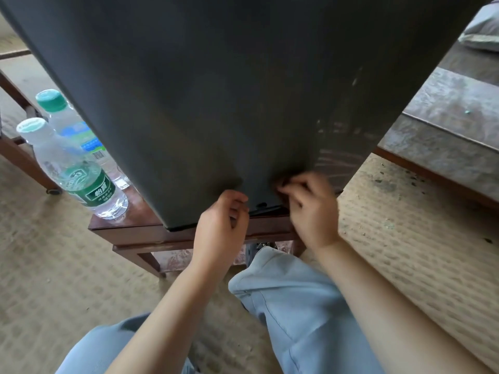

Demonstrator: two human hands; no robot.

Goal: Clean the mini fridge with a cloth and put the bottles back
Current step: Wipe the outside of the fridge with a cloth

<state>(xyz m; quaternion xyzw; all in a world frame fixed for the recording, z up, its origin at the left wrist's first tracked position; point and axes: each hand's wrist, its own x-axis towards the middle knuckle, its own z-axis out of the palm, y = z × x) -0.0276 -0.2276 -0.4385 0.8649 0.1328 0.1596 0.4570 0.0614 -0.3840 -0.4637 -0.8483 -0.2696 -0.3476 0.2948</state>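
The left grip was curled, with thumb and fingertips drawn together against the bottom edge of the mini fridge. I could not tell whether it pinched that edge or only touched it. The right grip was just beside it and also clenched. Its fingers were bunched on the fridge's dark front around a small dark spot, and blur hid whether anything lay between them. The fridge stood on a low wooden counter, and its upper part was cut off by the frame. On the counter to the fridge's left stood two clear bottles. The white-capped bottle was in front, and the green-capped bottle behind it was partly hidden by the fridge's side.
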